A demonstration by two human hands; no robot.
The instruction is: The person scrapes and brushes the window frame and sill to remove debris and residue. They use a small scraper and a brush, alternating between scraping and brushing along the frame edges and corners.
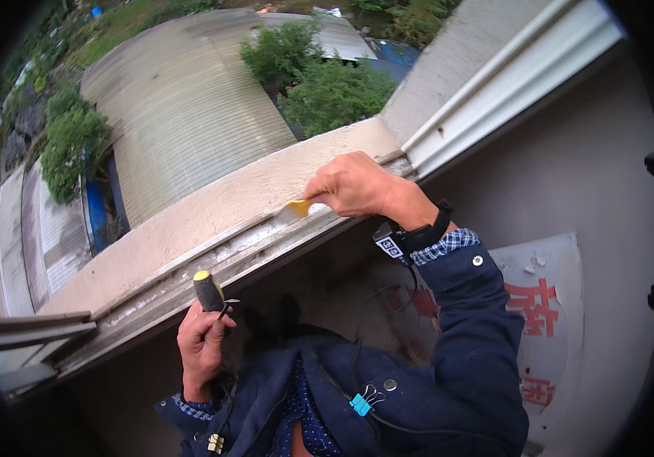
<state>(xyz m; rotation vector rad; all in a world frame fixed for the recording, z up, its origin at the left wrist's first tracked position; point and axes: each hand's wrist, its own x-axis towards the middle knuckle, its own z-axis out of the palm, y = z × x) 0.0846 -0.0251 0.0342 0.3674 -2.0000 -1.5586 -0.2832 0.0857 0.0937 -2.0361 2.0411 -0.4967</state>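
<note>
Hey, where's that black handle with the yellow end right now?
In the head view, the black handle is left of and below centre, gripped in the left hand, with the window track just beyond its yellow end.

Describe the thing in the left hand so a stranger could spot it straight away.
Find the long window track slanting across the picture, then the left hand below its lower part. Upward from that hand sticks a chunky dark handle. Its dark body with a yellow end sets it apart from the yellow tool in the right hand.
</note>
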